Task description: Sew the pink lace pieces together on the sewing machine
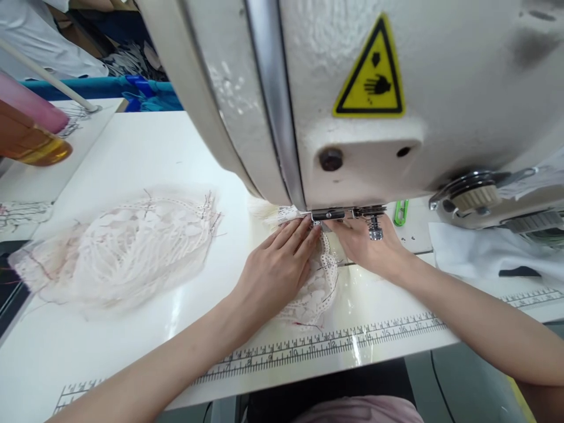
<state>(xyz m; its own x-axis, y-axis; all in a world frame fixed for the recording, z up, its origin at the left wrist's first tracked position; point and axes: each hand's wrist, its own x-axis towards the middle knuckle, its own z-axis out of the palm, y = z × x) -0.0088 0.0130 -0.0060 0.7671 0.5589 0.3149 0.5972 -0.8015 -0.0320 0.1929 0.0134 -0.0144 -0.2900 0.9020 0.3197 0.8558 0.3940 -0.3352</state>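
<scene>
A white sewing machine head (361, 88) fills the top of the view, with its presser foot (328, 215) just beyond my fingers. My left hand (275, 267) lies flat, fingers stretched out and together, pressing a piece of white lace (315, 291) onto the table right in front of the foot. My right hand (365, 244) rests on the same lace to the right of the foot, under the machine; its fingertips are hidden by the machine.
A pile of white lace pieces (118, 252) lies on the white table (145, 153) at left. A ruler strip (335, 339) runs along the front edge. Green snips (400, 211) and white cloth (480, 252) lie at right. An amber bottle (30, 144) stands far left.
</scene>
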